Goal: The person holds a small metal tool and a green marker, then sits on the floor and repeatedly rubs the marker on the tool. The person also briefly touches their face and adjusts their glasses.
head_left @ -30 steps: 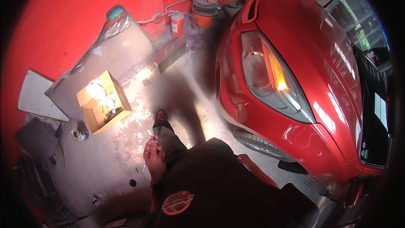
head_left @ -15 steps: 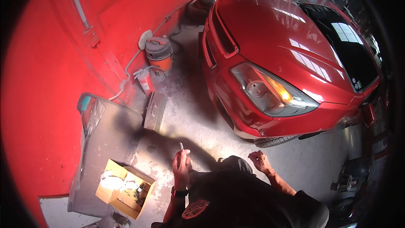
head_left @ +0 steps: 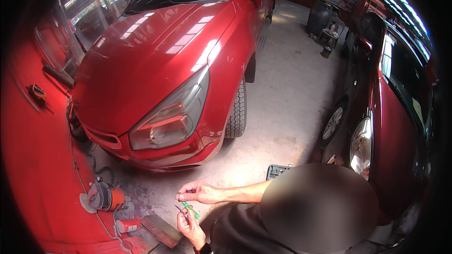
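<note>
Low in the view, my left hand (head_left: 189,226), with a dark band at its wrist, is closed on a slim green tool (head_left: 191,210). A thin dark rod shows beside the tool, at the same fingers. Just above, my right hand (head_left: 200,193) reaches in from the right with its fingers pinched at the tool's upper end; what they hold is too small to make out. Both hands are in front of the red vehicle (head_left: 155,66), below its headlight (head_left: 172,122). A blurred oval covers the area right of my right forearm.
An orange-and-grey shop vacuum (head_left: 106,196), a red fire extinguisher (head_left: 128,226) and a flat metal piece (head_left: 161,230) are at lower left. An open tool case (head_left: 277,171) lies on the floor beyond my right forearm. A dark red car (head_left: 400,127) stands at the right.
The view has turned toward the right, and the cardboard box is out of it. My hands, apart before, have come together at the green tool. The headlight's orange glow is gone.
</note>
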